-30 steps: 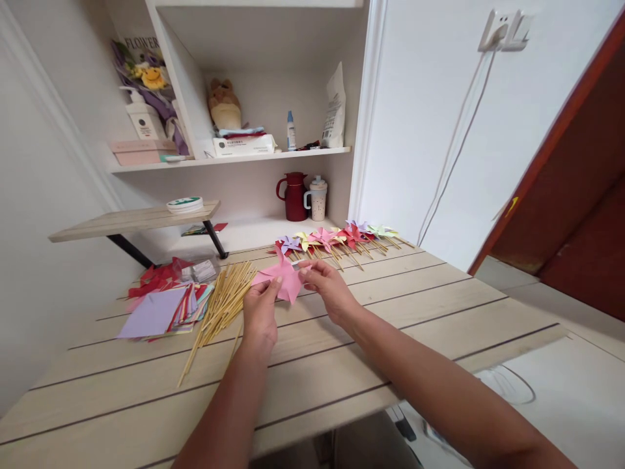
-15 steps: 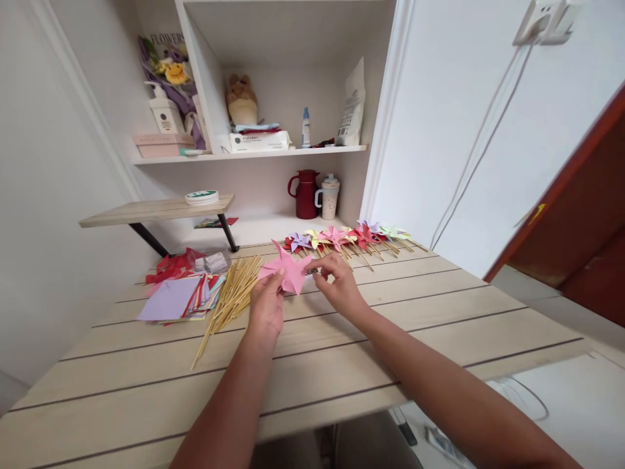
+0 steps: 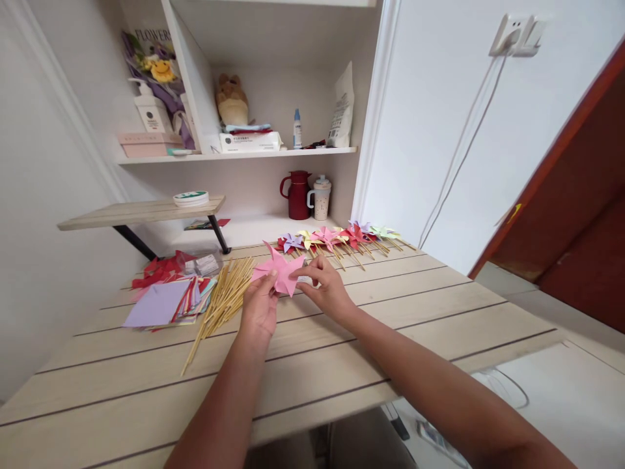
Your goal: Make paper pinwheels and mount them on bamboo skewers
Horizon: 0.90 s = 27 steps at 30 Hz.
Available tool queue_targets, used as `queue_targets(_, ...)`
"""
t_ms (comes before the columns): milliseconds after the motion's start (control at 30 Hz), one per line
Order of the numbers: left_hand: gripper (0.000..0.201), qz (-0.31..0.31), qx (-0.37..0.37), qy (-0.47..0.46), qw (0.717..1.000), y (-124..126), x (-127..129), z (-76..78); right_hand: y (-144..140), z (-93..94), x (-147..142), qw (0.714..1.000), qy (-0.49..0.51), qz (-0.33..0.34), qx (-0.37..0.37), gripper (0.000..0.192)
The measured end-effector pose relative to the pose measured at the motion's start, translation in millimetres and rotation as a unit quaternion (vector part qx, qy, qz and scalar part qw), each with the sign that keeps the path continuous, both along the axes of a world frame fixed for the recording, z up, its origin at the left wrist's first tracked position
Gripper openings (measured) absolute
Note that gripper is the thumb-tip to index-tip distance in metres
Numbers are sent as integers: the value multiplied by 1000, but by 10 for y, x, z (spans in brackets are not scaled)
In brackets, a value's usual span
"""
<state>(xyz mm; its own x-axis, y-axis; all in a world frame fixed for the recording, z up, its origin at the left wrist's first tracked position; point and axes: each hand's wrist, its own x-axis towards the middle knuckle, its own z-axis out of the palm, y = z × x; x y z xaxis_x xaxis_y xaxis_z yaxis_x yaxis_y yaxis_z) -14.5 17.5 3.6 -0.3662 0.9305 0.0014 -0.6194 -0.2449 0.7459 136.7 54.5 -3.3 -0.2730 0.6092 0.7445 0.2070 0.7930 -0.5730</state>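
A pink paper pinwheel is held just above the wooden table. My left hand pinches it from below on the left. My right hand grips its right side with fingertips near the centre. Just left of my left hand lies a bundle of thin wooden sticks. A stack of coloured paper squares with a lilac sheet on top lies further left. A row of finished pinwheels on sticks lies behind my hands.
Red paper scraps and a small clear box sit behind the paper stack. A low wooden riser carries a tape roll. A red jug and a mug stand at the back. Shelves above hold bottles and a plush toy.
Both hands stay on the pink pinwheel. My right fingers have shifted from its right edge toward its centre. The camera view has swung slightly.
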Motion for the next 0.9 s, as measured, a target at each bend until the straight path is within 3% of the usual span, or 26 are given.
queue_targets(200, 35, -17, -8, 42, 999, -13, 25, -26, -3, 2, -9, 999, 34, 0, -17, 4)
queue_targets(533, 33, -5, -22, 90, 996, -34, 68, -7, 2, 54, -4, 994, 58, -18, -86, 18)
queue_targets(900, 32, -3, -22, 128, 991, -22, 71, -43, 5, 62, -12, 993, 43, -41, -101, 11)
